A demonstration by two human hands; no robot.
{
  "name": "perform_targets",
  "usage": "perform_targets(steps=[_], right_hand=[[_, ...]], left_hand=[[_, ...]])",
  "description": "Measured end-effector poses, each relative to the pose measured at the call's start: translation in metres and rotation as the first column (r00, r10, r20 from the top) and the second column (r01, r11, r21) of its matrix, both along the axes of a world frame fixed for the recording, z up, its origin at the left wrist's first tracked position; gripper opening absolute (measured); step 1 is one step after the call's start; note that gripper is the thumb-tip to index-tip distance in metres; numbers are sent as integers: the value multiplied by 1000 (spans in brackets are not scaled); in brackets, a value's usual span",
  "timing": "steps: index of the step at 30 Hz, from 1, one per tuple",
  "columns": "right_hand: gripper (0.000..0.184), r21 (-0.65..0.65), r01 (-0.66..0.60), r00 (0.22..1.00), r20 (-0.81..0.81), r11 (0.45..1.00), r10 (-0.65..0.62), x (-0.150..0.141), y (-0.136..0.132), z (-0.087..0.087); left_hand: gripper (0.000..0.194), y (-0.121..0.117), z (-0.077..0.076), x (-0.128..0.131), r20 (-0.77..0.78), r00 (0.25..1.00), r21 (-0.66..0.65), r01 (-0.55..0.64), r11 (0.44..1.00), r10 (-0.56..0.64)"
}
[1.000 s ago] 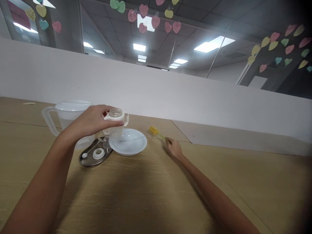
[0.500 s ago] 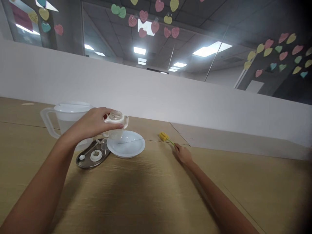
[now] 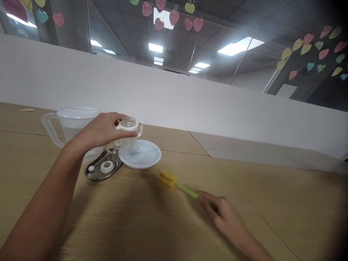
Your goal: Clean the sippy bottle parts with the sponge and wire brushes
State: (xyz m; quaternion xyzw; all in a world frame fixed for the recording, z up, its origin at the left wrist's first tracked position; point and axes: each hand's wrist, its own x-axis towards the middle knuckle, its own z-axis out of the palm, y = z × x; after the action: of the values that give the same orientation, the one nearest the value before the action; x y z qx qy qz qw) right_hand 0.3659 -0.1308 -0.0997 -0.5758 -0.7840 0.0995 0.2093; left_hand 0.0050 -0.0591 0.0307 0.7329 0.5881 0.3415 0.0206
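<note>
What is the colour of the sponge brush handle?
The sponge brush handle is bright green, as the head view shows.

Left hand (image 3: 104, 127), one: bare; smooth, broad back; straight, slim thumb (image 3: 126, 134) with rounded tip; remaining fingers mostly hidden. Left forearm (image 3: 47, 197), one: bare; long, smooth-contoured, narrow at the wrist (image 3: 74, 149) and widening to the lower left corner of view, where it is cut off. Right hand (image 3: 227, 219), one: bare; slender fingers, finer detail blurred. Right forearm (image 3: 258, 251), one: bare; short length visible, cropped by the lower edge.
</note>
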Motion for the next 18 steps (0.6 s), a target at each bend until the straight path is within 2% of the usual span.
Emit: perform_targets(steps=[3,5,6,9,12,15,18], right_hand=[[36,-7,-223,975,1,975,223,-36,-23,-20],[35,20,-350,931,119,936,346,-62,-26,-34],[37,34,-376,912,192,926,363,-73,-25,-39],[41,91,-348,883,365,933,294,-95,-11,-45],[39,100,-268,850,493,958,187,-100,6,-39],[36,90,-166,834,544,982,91,-88,15,-35],[36,101,-55,849,528,993,-6,-64,23,-34]], left_hand=[[49,0,0,0,-7,1000,5,10,1000,-10],[49,-1,0,1,-15,1000,0,23,1000,-23],[50,-1,0,1,-20,999,-7,32,999,-32],[50,-3,1,1,-36,998,-28,46,999,-47],[50,-4,2,0,-46,998,-36,40,999,-41],[52,-5,3,-2,-48,998,-37,30,999,-32],[53,-6,3,-3,-63,998,-30,27,999,-29]])
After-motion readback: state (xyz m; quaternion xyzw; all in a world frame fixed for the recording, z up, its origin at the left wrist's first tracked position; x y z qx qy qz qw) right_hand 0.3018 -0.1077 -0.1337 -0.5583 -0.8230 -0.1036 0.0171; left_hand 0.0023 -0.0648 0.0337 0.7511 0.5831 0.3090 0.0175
